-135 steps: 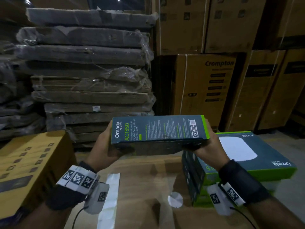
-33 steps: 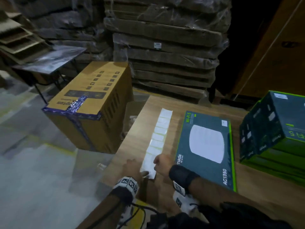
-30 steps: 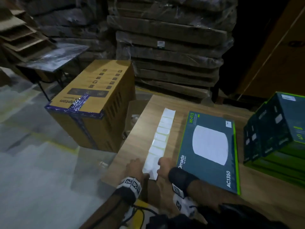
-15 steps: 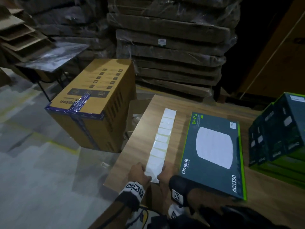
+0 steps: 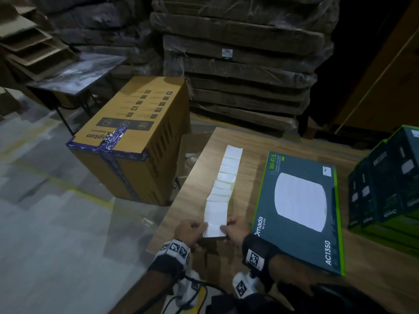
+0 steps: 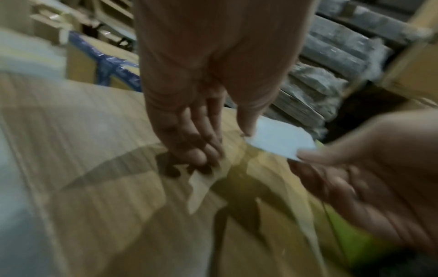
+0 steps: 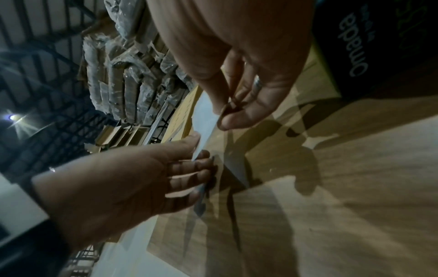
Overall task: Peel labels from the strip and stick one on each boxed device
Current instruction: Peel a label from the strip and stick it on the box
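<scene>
Nearest me, the left hand and right hand each pinched a side of the label strip's near end, lifted slightly off the wooden table; the rest lay flat, running away from the person. Just right of it sat a boxed device, face up. Farther right stood a stack of boxes; beyond the table's left edge, a taped carton.

We see a dim warehouse scene; the background falls to black. The left wrist view is smeared with motion blur. A ceiling lamp flares in the right wrist view, and hard shadows cross the table.
</scene>
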Demonstrator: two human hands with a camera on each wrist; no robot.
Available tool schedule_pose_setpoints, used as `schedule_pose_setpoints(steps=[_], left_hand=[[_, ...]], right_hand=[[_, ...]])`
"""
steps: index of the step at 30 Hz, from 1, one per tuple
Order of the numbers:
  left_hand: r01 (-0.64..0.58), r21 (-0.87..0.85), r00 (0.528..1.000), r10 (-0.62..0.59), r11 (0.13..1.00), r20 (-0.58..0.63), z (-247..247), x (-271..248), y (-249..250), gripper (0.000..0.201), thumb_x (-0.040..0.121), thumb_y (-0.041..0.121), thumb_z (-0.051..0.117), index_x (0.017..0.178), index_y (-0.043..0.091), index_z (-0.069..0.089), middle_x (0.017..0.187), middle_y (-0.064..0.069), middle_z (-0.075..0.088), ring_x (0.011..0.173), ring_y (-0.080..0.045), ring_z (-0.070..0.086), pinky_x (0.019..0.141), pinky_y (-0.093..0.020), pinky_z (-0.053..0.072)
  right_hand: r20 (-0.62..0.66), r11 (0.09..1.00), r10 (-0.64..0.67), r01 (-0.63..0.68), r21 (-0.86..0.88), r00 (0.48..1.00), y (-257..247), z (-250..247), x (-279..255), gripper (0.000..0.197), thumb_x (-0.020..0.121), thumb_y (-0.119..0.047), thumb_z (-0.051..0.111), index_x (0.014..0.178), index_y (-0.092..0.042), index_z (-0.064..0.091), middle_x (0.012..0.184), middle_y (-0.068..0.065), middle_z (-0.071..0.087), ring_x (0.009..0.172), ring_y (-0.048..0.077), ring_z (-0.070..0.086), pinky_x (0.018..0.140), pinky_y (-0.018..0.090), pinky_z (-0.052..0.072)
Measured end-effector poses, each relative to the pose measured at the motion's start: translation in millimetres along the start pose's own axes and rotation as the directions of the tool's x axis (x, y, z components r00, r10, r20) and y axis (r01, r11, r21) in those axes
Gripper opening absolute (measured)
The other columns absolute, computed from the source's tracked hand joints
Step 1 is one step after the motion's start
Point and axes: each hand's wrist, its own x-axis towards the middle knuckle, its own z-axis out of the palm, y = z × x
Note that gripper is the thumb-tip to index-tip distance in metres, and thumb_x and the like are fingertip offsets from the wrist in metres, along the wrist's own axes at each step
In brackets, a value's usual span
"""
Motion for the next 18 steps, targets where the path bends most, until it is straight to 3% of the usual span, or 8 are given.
schedule_pose_setpoints(steps=[2, 4, 6, 8, 10, 12, 15, 18], left_hand=[[0.075, -0.29, 0.994, -0.048, 0.954, 0.097, -3, -2, 6, 0.022, 0.087, 0.028, 0.065, 0.093, 0.007, 0.071, 0.084, -0.011, 0.07, 0.059, -0.02, 0.061, 0.049, -0.023, 0.045], [0.118, -0.433, 0.988, -0.063, 0.894, 0.141, -5, -3, 12, 0.015, 0.086, 0.019, 0.067, 0.092, 0.005, 0.07, 0.076, -0.009, 0.071, 0.057, -0.018, 0.063, 0.047, -0.022, 0.044], [0.126, -0.45, 0.982, -0.047, 0.884, 0.183, -4, -1, 16, 0.012, 0.085, 0.016, 0.068, 0.09, 0.005, 0.071, 0.078, -0.012, 0.072, 0.064, -0.021, 0.066, 0.056, -0.027, 0.049], [0.125, -0.465, 0.978, -0.031, 0.877, 0.205, -3, 1, 20, 0.011, 0.084, 0.013, 0.069, 0.089, 0.003, 0.071, 0.088, -0.017, 0.072, 0.075, -0.027, 0.068, 0.066, -0.032, 0.052], [0.128, -0.503, 0.979, -0.027, 0.855, 0.204, -2, 3, 21, 0.012, 0.084, 0.011, 0.068, 0.091, 0.001, 0.07, 0.091, -0.018, 0.072, 0.079, -0.027, 0.07, 0.062, -0.031, 0.054], [0.126, -0.527, 0.98, -0.023, 0.84, 0.198, 0, 2, 25, 0.013, 0.085, 0.011, 0.067, 0.093, 0.001, 0.07, 0.091, -0.015, 0.073, 0.08, -0.027, 0.071, 0.057, -0.029, 0.053], [0.11, -0.543, 0.978, 0.008, 0.833, 0.211, 4, 3, 30, 0.014, 0.085, 0.009, 0.066, 0.094, 0.0, 0.07, 0.081, -0.013, 0.072, 0.066, -0.021, 0.07, 0.05, -0.025, 0.05], [0.102, -0.534, 0.972, 0.03, 0.839, 0.232, 7, 0, 36, 0.014, 0.087, 0.012, 0.065, 0.094, 0.0, 0.068, 0.058, 0.0, 0.065, 0.047, -0.01, 0.06, 0.043, -0.02, 0.044]], right_hand=[[0.022, 1.0, -0.029, 0.029, -0.005, 0.999, -4, -7, -1, 0.015, 0.083, 0.008, 0.054, 0.089, -0.002, 0.063, 0.084, 0.013, 0.064, 0.051, 0.015, 0.053, 0.035, 0.015, 0.039], [0.048, 0.999, -0.037, 0.038, -0.024, 0.998, -3, -11, 2, 0.019, 0.083, 0.008, 0.054, 0.098, 0.002, 0.064, 0.09, 0.017, 0.067, 0.05, 0.016, 0.053, 0.036, 0.018, 0.04], [0.048, 0.998, -0.044, 0.045, -0.039, 0.998, -4, -15, 3, 0.024, 0.082, 0.009, 0.055, 0.103, 0.003, 0.064, 0.095, 0.018, 0.069, 0.054, 0.017, 0.055, 0.039, 0.019, 0.042], [0.024, 0.993, -0.089, 0.091, -0.077, 0.996, -5, -19, 2, 0.029, 0.08, 0.006, 0.061, 0.108, 0.002, 0.061, 0.093, 0.011, 0.067, 0.066, 0.018, 0.058, 0.046, 0.018, 0.045], [-0.103, 0.941, -0.24, 0.206, -0.268, 0.965, -5, -22, 1, 0.036, 0.077, -0.003, 0.069, 0.11, -0.003, 0.055, 0.094, 0.002, 0.057, 0.084, 0.017, 0.053, 0.064, 0.021, 0.044], [-0.126, 0.819, -0.456, 0.36, -0.446, 0.881, -6, -25, -2, 0.037, 0.077, -0.008, 0.07, 0.109, -0.009, 0.053, 0.101, -0.001, 0.049, 0.094, 0.016, 0.046, 0.079, 0.024, 0.038], [0.094, 0.657, -0.569, 0.52, -0.545, 0.817, -10, -22, -5, 0.021, 0.083, -0.009, 0.065, 0.104, -0.012, 0.062, 0.094, -0.003, 0.05, 0.086, 0.011, 0.043, 0.072, 0.017, 0.028], [0.108, 0.677, -0.535, 0.502, -0.539, 0.838, -10, -22, -2, 0.021, 0.084, -0.009, 0.063, 0.104, -0.012, 0.067, 0.097, 0.001, 0.06, 0.083, 0.009, 0.045, 0.071, 0.014, 0.029]])
